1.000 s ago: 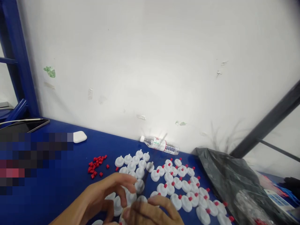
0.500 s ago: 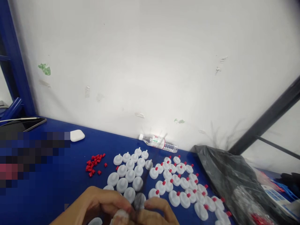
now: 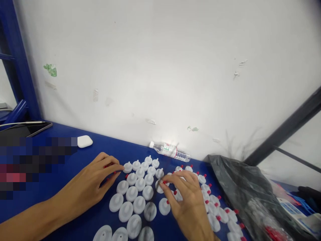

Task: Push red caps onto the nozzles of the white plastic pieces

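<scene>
My left hand (image 3: pixel 101 179) is over the pile of small red caps (image 3: pixel 109 165), its thumb and fingers apart. Several caps show between and beneath the fingers. One fingertip is close to a white disc with a central spout (image 3: pixel 127 167). My right hand (image 3: pixel 187 197) has thumb and index finger closed around the red cap of a white disc (image 3: pixel 159 186) lying on the table. Between the hands sit rows of white spouted discs without caps (image 3: pixel 131 193). Capped white discs (image 3: pixel 214 222) lie beneath and to the right of my right hand, some hidden by it.
A clear plastic bottle (image 3: pixel 170 150) lies against the white wall. On the right is a black plastic bag (image 3: pixel 228 180), beside a clear bag with red pieces (image 3: pixel 274 232). A white case (image 3: pixel 84 141) and a dark device (image 3: pixel 30 129) lie on the blue table (image 3: pixel 70 167) at left.
My hands were together at the bottom edge around a white piece. They have parted: the left went up to the red caps, the right over the capped discs.
</scene>
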`<action>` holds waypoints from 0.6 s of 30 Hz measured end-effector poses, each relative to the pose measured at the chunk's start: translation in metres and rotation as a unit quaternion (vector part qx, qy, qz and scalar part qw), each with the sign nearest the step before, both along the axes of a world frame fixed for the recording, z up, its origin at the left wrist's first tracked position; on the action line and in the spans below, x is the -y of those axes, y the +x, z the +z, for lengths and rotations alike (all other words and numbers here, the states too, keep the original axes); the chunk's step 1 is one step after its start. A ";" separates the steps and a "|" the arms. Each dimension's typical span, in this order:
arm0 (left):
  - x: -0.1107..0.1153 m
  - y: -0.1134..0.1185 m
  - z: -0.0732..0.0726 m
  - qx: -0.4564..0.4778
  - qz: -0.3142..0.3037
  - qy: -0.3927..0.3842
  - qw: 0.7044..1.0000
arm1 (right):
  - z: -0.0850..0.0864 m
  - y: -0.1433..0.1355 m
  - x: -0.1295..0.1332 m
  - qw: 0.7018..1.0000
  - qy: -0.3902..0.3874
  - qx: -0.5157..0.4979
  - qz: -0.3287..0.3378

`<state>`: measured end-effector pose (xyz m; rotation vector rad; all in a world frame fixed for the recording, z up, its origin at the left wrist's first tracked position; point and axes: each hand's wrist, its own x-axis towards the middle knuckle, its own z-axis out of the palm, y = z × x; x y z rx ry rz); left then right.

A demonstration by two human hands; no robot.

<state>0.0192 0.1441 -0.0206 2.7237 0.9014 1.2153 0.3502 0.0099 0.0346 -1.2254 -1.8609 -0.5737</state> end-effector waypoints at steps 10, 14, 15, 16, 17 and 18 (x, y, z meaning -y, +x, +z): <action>0.010 0.008 -0.007 -0.140 0.060 0.118 0.981 | -0.026 -0.002 -0.004 0.999 -0.052 -0.008 -0.007; 0.012 0.009 -0.008 -0.175 0.068 0.115 0.976 | -0.023 0.009 -0.006 0.999 -0.052 0.007 0.004; 0.012 0.009 -0.009 -0.176 0.067 0.115 0.975 | -0.021 0.011 -0.007 0.999 -0.052 0.014 0.011; 0.012 0.009 -0.009 -0.171 0.065 0.114 0.976 | -0.019 0.013 -0.007 0.998 -0.052 0.019 0.015; 0.011 0.009 -0.010 -0.163 0.062 0.110 0.979 | -0.018 0.014 -0.006 0.998 -0.052 0.023 0.018; 0.011 0.009 -0.011 -0.154 0.058 0.105 0.981 | -0.016 0.014 -0.006 0.998 -0.052 0.025 0.019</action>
